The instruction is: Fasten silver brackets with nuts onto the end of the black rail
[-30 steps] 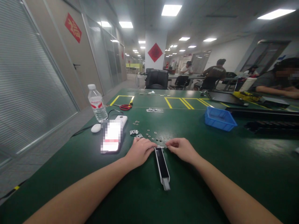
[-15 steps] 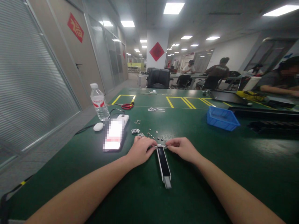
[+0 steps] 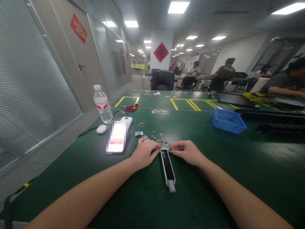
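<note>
Head view, left fingers [image 3: 158, 146], right fingers [image 3: 174, 147] nearly closed, seemingly on metal piece [image 3: 165, 148]

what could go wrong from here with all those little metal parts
Small round silver metal parts lie loose just beyond the left hand and right hand, so a bump might scatter them. The slim white-framed black bar may shift if either hand slips at its far end. The upright clear plastic bottle might topple if knocked.

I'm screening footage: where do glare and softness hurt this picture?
Head view: phone screen blown out, pixelated; head view: glare on green table at right; head view: metal piece at the far end of the white-framed bar too soft to read.
</note>
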Demonstrator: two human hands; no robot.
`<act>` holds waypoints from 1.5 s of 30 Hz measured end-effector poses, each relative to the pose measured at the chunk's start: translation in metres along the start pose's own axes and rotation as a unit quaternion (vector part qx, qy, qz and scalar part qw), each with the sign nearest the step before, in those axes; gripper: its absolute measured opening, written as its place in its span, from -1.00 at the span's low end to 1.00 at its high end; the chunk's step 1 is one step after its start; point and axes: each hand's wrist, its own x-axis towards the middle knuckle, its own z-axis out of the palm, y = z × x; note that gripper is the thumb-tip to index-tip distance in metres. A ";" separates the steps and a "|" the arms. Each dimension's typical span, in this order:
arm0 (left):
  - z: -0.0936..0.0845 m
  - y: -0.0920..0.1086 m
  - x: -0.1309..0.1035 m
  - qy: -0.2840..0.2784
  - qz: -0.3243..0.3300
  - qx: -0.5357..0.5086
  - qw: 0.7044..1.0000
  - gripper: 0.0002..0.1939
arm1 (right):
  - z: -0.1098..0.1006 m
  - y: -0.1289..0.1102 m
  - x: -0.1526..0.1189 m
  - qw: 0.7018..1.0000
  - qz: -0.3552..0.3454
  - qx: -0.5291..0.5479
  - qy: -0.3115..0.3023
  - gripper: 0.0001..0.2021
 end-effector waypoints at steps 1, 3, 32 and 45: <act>0.001 0.000 0.000 0.001 0.001 -0.002 1.000 -0.88 | 0.000 -0.002 -0.001 1.000 0.003 -0.004 0.002 -0.84; 0.001 -0.001 0.000 0.003 0.002 -0.003 1.000 -0.88 | 0.001 -0.005 -0.002 1.000 0.009 -0.013 0.003 -0.84; -0.001 0.001 0.000 0.000 0.005 -0.007 1.000 -0.88 | 0.004 -0.005 -0.003 0.995 -0.044 -0.082 0.031 -0.81; -0.001 0.001 0.001 -0.006 0.002 0.005 1.000 -0.88 | 0.002 0.003 0.001 0.998 -0.055 -0.032 -0.005 -0.76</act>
